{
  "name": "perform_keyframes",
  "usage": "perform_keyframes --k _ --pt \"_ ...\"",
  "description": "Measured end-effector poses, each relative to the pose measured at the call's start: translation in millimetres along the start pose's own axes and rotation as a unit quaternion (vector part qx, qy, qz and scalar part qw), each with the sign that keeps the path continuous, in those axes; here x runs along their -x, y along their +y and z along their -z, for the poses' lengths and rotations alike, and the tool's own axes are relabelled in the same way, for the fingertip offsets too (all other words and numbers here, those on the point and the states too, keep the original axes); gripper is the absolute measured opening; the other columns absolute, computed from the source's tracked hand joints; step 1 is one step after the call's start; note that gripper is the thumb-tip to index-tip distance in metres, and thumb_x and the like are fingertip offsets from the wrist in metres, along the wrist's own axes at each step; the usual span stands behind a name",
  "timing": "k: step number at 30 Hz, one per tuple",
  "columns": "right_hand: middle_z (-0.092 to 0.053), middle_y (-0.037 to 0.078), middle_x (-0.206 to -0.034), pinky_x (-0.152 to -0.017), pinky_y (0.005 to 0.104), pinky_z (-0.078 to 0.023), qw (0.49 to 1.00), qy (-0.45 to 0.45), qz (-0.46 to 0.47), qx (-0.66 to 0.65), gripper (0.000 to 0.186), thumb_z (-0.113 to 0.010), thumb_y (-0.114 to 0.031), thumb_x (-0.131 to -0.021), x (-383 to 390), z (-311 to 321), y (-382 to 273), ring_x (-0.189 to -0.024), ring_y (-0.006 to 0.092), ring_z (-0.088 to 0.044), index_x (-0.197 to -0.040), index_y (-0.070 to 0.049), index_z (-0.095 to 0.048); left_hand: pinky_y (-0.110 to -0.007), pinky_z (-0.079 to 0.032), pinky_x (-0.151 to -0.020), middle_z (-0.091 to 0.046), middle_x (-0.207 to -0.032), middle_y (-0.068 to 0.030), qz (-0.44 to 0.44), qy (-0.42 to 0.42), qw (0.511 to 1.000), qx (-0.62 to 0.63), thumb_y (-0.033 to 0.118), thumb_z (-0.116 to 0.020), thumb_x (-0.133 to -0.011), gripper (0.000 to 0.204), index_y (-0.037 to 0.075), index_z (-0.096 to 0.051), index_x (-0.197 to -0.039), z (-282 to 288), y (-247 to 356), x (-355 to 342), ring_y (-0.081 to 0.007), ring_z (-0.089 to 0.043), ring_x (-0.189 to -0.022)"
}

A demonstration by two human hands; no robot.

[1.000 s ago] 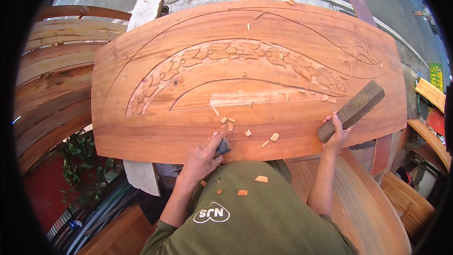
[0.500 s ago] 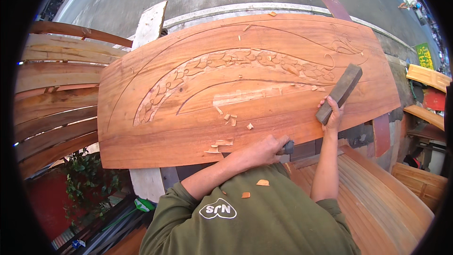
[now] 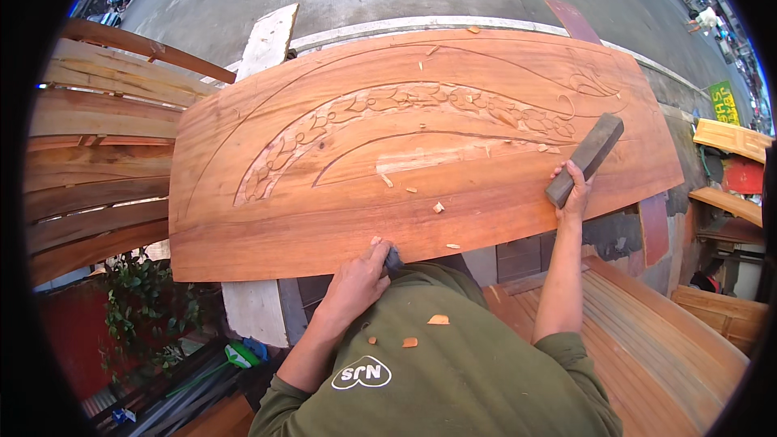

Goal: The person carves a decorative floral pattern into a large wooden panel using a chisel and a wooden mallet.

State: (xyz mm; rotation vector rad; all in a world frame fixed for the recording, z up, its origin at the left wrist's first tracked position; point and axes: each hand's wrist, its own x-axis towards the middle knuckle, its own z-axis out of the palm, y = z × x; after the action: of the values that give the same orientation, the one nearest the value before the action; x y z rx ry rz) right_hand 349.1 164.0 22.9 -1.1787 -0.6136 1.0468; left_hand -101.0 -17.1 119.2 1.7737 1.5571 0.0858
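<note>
Clearing pale wood chips [image 3: 439, 208] seems in hand, left hand [image 3: 356, 279] curled round a small dark object [image 3: 393, 258] at the carved, orange-brown wooden panel [image 3: 267, 243] mid-scene, right hand [image 3: 575, 194] gripping a grey-brown wooden block [image 3: 595, 154], and further sweeping calls for light contact.

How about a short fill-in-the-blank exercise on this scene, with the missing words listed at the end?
1. The wooden block is held in the person's ____ hand.
2. Of the carved panel's near and far edges, the left hand is closer to the ____ one.
3. The person's shirt is a dark shade of ____.
4. The leafy plant shows in the ____ half of the picture.

Missing words: right; near; green; left.
</note>
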Motion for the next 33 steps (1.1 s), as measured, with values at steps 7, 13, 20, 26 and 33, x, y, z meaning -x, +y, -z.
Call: perform_keyframes --k 7,13,20,26,33 --pt "-0.067 0.010 -0.101 -0.070 0.0367 -0.063 1.000 -0.016 -0.014 0.002 0.043 -0.079 -0.015 -0.097 -1.5 2.3 -0.5 -0.082 0.0206 -0.070 -0.129 -0.009 -0.051 -0.042 -0.059 -0.068 -0.079 -0.091 -0.0146 -0.014 0.279 0.952 0.130 0.021 -0.076 -0.104 0.048 0.003 -0.055 -0.144 42.1 -8.7 -26.9 -0.0318 -0.077 -0.081" --pt "-0.066 0.010 -0.099 -0.068 0.0386 -0.062 0.999 -0.021 -0.041 0.008 0.048 -0.080 -0.011 -0.094 -7.8 -0.8 -1.8 -0.081 0.0213 -0.070 -0.131 -0.008 -0.050 -0.027 -0.048 -0.055 -0.064 -0.082 -0.0012 -0.035 0.392 0.814 0.428 0.034 -0.063 -0.115 0.032 0.006 -0.058 -0.130 85.4 11.9 -101.4 -0.0092 -0.060 -0.063" --pt "-0.067 0.009 -0.098 -0.071 0.0385 -0.062 0.997 -0.043 -0.060 0.032 0.042 -0.081 -0.011 -0.094 -7.0 -1.2 -3.1 -0.081 0.0202 -0.070 -0.128 -0.006 -0.055 -0.027 -0.051 -0.054 -0.063 -0.084 -0.0072 -0.080 0.451 0.699 0.549 0.038 -0.049 -0.121 0.029 0.010 -0.056 -0.124 82.6 17.7 -161.7 -0.0141 -0.061 -0.060" --pt "-0.070 0.009 -0.104 -0.073 0.0384 -0.062 0.991 -0.078 -0.087 0.061 0.037 -0.082 -0.010 -0.093 -6.1 -3.9 -10.6 -0.085 0.0196 -0.071 -0.124 -0.003 -0.063 -0.028 -0.050 -0.049 -0.064 -0.083 -0.0071 -0.052 0.482 0.671 0.561 0.048 -0.049 -0.119 0.039 0.010 -0.057 -0.125 49.4 16.2 -197.7 -0.0140 -0.061 -0.058" --pt "-0.068 0.004 -0.109 -0.082 0.0305 -0.056 0.953 -0.194 -0.082 0.216 0.058 -0.085 -0.006 -0.092 -5.2 -67.3 -56.4 -0.092 0.0130 -0.067 -0.141 -0.004 -0.055 -0.028 -0.052 -0.046 -0.063 -0.080 -0.0058 -0.077 0.415 0.670 0.611 0.049 -0.052 -0.119 0.039 0.011 -0.058 -0.115 52.7 29.6 -304.1 -0.0139 -0.062 -0.055"
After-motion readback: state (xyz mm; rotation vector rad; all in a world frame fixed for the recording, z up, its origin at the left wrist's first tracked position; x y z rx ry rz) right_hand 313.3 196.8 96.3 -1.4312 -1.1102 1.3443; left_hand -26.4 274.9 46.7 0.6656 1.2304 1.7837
